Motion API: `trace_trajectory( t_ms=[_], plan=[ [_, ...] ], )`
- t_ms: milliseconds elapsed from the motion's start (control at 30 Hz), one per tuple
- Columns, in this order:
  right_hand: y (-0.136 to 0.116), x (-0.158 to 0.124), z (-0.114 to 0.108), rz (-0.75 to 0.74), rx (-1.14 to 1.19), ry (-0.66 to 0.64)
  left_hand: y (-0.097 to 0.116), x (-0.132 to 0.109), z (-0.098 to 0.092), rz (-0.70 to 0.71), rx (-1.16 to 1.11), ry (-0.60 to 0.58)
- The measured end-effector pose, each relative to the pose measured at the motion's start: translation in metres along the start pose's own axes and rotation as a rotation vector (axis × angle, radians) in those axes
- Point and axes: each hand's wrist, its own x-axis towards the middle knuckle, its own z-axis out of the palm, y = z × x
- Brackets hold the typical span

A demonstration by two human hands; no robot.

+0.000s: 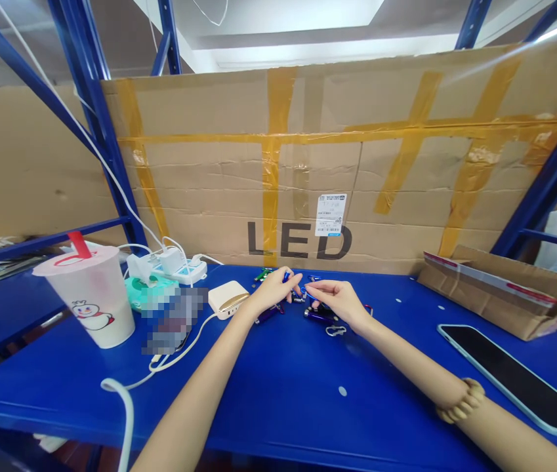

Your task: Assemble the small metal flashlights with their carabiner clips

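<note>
The left hand [275, 290] is gripping a small blue piece [286, 277] above the tabletop [278, 400]; the right hand [341, 303] is pinching just beside it — on what, if anything, I cannot tell. Small metallic pieces [317, 316] are lying beneath, a silver carabiner [336, 331] among them. Blue surface is stretching toward the front edge — a cream box [226, 296] is bordering it leftward, a phone [509, 373] rightward, a cardboard panel [209, 177] behind.
</note>
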Motion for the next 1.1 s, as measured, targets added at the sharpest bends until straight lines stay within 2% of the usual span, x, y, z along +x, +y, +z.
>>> trace_trajectory(
  t_ms=[133, 267, 433, 567, 767, 900, 1000, 1100],
  plan=[
    [-0.002, -0.014, -0.009, 0.025, 0.033, 0.033, 0.005, -0.005, 0.014, -0.019, -0.099, -0.155],
    [-0.002, -0.018, -0.016, 0.051, 0.062, 0.050, 0.008, -0.008, 0.024, -0.017, -0.159, -0.220],
    [-0.007, -0.022, -0.022, 0.105, 0.172, -0.009, 0.008, -0.006, 0.028, 0.040, -0.274, -0.159],
    [-0.006, -0.022, -0.023, 0.073, 0.198, -0.026, 0.005, -0.004, 0.026, 0.038, -0.356, -0.104],
    [-0.007, -0.025, -0.020, -0.157, -0.181, 0.063, 0.013, -0.007, 0.027, -0.055, -0.393, -0.124],
    [-0.010, -0.027, -0.021, -0.258, -0.305, 0.092, 0.020, -0.011, 0.028, -0.083, -0.340, -0.098],
    [-0.008, -0.026, -0.022, -0.208, -0.311, 0.076, 0.017, -0.008, 0.030, -0.031, -0.357, -0.087],
    [-0.004, -0.026, -0.023, -0.117, -0.223, 0.035, 0.010, -0.003, 0.032, 0.039, -0.395, -0.050]
  ],
)
